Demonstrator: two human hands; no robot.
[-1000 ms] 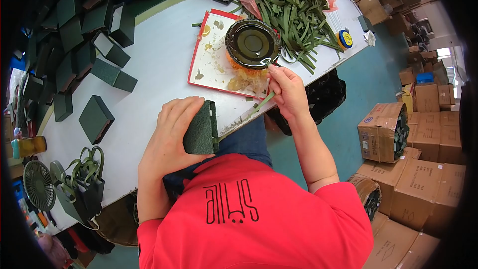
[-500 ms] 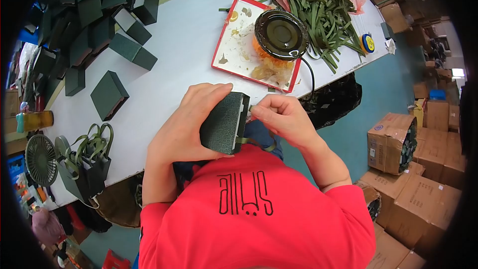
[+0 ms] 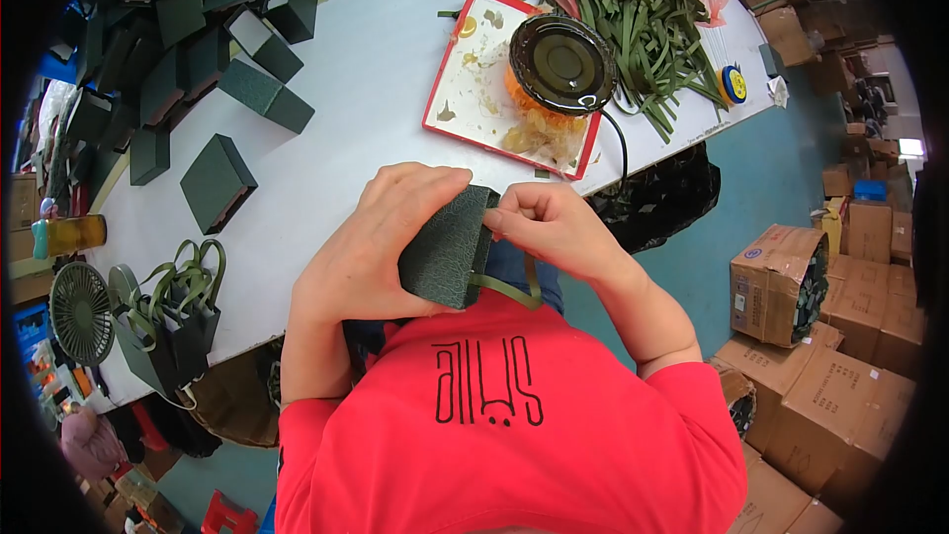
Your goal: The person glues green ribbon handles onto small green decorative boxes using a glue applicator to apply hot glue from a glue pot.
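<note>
My left hand [image 3: 361, 247] is wrapped round a dark green textured box [image 3: 443, 252], thumb on its lower edge and fingers over its top. At the box's right side, my right hand [image 3: 549, 227] is closed in a pinch against the upper part of the open edge. A green ribbon [image 3: 514, 291] comes out of the lower right of the box and loops up toward my right hand. The ribbon's upper end is hidden by the fingers.
A black-topped glue pot [image 3: 563, 64] stands on a red-edged tray [image 3: 435, 89]. Behind lie a heap of green ribbons [image 3: 643, 20] and many green boxes [image 3: 217, 183]. Ribbon-handled boxes [image 3: 168, 336] and a fan [image 3: 82, 313] are at left, cartons [image 3: 776, 282] at right.
My right hand has moved slightly left, against the box's edge. The ribbon's loop below it has changed shape. My left hand still holds the box, now turned slightly.
</note>
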